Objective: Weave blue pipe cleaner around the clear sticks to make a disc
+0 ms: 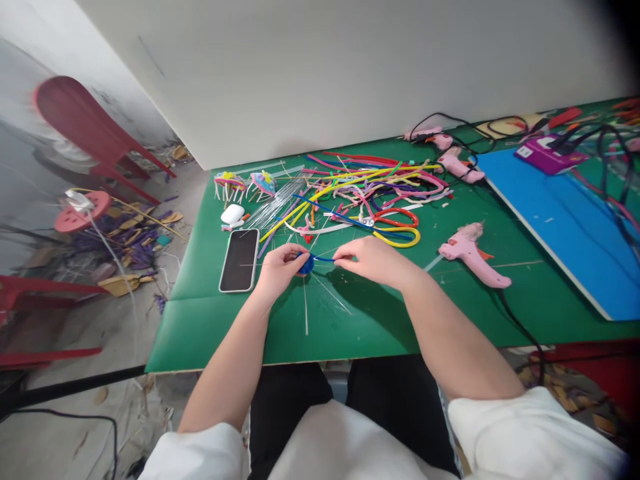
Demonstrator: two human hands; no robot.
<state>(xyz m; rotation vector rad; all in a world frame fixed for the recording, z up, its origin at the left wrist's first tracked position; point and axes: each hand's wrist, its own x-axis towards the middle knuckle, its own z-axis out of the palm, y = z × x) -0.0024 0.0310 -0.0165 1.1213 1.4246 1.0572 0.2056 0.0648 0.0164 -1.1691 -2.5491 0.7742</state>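
Bare forearms [233, 360] angled forward and inward, left hand [278, 268] in a pinch, right hand [369, 259] pinching near it

Over green tabletop [205, 333], left hand [277, 268] pinches small dark-blue coil [306, 266], thin pale spokes [307, 313] radiating around it. Right hand [369, 259] grips blue strand [326, 259] running to coil. Phone [239, 261] near left hand. Beyond: scissors [369, 221], heap of colourful fuzzy stems [360, 192]. Pink glue gun [470, 257], blue board [545, 230] at right.

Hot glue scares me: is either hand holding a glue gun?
No, the left hand holds a blue bundle, the right hand pinches a blue strand, and the nearest glue gun lies on the table.
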